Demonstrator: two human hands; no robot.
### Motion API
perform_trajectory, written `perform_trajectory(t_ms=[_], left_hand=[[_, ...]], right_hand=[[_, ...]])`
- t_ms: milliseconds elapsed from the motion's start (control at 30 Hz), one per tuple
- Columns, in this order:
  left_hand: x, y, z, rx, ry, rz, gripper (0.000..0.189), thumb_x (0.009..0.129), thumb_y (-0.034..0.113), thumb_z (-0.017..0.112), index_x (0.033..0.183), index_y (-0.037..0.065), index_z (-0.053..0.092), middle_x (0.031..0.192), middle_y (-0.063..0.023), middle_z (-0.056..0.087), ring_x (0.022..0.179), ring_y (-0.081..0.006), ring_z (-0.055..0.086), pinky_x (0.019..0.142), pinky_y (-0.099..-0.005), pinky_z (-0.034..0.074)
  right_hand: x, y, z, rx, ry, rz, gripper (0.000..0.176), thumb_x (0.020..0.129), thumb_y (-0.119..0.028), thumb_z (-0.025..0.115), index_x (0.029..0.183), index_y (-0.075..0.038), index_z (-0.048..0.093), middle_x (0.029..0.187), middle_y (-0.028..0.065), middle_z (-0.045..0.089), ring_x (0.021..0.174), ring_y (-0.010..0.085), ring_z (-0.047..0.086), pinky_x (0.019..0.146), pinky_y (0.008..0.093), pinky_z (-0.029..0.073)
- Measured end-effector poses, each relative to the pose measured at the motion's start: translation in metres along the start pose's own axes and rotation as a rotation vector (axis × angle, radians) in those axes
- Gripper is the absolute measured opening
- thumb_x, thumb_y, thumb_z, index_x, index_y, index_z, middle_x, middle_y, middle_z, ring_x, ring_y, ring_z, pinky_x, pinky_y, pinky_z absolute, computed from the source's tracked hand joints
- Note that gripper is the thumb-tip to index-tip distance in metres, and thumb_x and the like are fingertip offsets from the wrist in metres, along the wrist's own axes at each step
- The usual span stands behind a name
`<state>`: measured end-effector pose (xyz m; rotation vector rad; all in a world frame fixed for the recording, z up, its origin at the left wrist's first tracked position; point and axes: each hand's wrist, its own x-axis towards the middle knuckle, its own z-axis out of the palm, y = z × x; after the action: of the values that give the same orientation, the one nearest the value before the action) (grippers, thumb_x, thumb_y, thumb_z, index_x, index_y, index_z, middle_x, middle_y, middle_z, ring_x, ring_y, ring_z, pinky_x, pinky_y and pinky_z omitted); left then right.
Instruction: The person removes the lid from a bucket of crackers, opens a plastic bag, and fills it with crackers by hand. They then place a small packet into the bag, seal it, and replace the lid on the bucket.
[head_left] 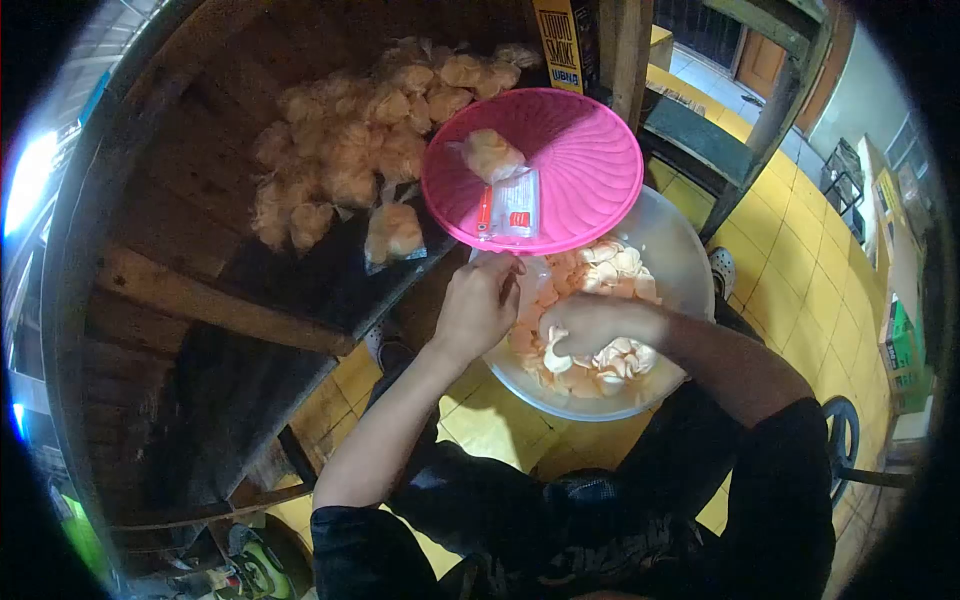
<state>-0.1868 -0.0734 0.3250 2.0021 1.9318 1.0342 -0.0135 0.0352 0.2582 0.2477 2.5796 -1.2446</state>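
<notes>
A large translucent basin (689, 238) stands between the person's knees, holding pale and orange round chips (626, 262). My right hand (578, 325) is down in the basin, its fingers closed round some pale chips. At the basin's left rim my left hand (484, 300) is pinched on what looks like a clear plastic bag (532, 272), partly hidden by the fingers. Over the back of the basin rests a pink ribbed lid (590, 180). On the lid lie a filled small bag (491, 154) and a stack of printed plastic packets (512, 207).
Many filled bags (350, 150) are heaped on the dark wooden bench (230, 330) at the left, one (395, 232) near its edge. A yellow box (560, 45) stands behind the lid. A wooden frame (770, 130) is at the back right, and a cardboard box (900, 290) at the far right.
</notes>
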Motion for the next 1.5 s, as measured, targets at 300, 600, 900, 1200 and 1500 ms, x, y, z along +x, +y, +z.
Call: perform_trajectory(t_ms=[300, 600, 900, 1200, 1500], left_hand=[[-0.007, 0.017, 0.004, -0.440, -0.331, -0.332, 0.040, 0.085, -0.002, 0.060, 0.125, 0.001, 0.057, 0.104, -0.0134, 0.067, 0.085, -0.0188, 0.067, 0.076, -0.0311, 0.053], [0.000, 0.036, 0.008, -0.958, -0.251, -0.439, 0.051, 0.090, 0.003, 0.066, 0.138, 0.004, 0.050, 0.108, -0.0030, 0.068, 0.087, -0.0088, 0.063, 0.072, -0.0237, 0.050], [-0.005, 0.026, 0.018, -0.373, -0.135, -0.304, 0.032, 0.090, 0.000, 0.063, 0.122, 0.006, 0.066, 0.088, -0.0001, 0.070, 0.070, -0.0032, 0.058, 0.057, -0.0224, 0.046], [-0.012, 0.031, 0.028, -0.744, -0.291, -0.458, 0.040, 0.090, 0.004, 0.060, 0.130, 0.000, 0.056, 0.112, -0.0094, 0.065, 0.085, -0.0120, 0.065, 0.074, -0.0258, 0.054], [-0.009, 0.029, 0.023, -0.885, -0.238, -0.634, 0.048, 0.090, 0.010, 0.056, 0.136, 0.003, 0.048, 0.105, -0.0078, 0.065, 0.090, -0.0154, 0.065, 0.071, -0.0268, 0.051]], right_hand=[[-0.058, -0.046, -0.074, 0.702, 0.202, 0.053, 0.022, 0.097, -0.018, 0.053, 0.114, -0.005, 0.057, 0.080, -0.0002, 0.059, 0.053, 0.0038, 0.051, 0.045, 0.0188, 0.039], [-0.053, -0.048, -0.065, 0.649, 0.237, 0.123, 0.029, 0.100, -0.029, 0.053, 0.100, -0.003, 0.067, 0.081, -0.0002, 0.064, 0.056, 0.0031, 0.054, 0.046, 0.0184, 0.041], [-0.034, -0.042, -0.034, 0.040, 0.673, 0.043, 0.024, 0.086, -0.017, 0.067, 0.099, 0.003, 0.066, 0.085, 0.0194, 0.069, 0.076, 0.0278, 0.070, 0.067, 0.0389, 0.054], [-0.034, -0.034, -0.030, 0.010, 0.637, 0.068, 0.030, 0.082, -0.010, 0.067, 0.105, 0.005, 0.055, 0.087, 0.0223, 0.067, 0.085, 0.0330, 0.068, 0.074, 0.0423, 0.052], [-0.040, -0.043, -0.043, 0.767, 0.337, 0.029, 0.038, 0.091, 0.001, 0.047, 0.124, 0.005, 0.030, 0.113, 0.0244, 0.059, 0.079, 0.0241, 0.069, 0.062, 0.0322, 0.057]])
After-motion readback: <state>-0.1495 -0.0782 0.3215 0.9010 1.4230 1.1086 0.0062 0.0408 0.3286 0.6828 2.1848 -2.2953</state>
